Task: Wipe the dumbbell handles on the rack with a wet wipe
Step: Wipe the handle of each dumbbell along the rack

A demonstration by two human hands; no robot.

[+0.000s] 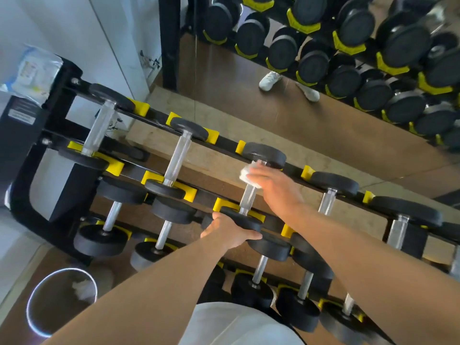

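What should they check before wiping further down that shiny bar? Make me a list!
1. Wipe in hand: ok. The right hand holds the white wet wipe against the handle.
2. Wipe on the handle: ok. It sits at the far end of the third dumbbell's handle, beside the far weight.
3. Dumbbell steadied: ok. The left hand grips the near weight.
4. Dumbbell seated in the yellow cradles: ok.
5. Rest of the handle free to wipe: ok, bare metal shows below the wipe.
6. Wipe wet enough: cannot tell.
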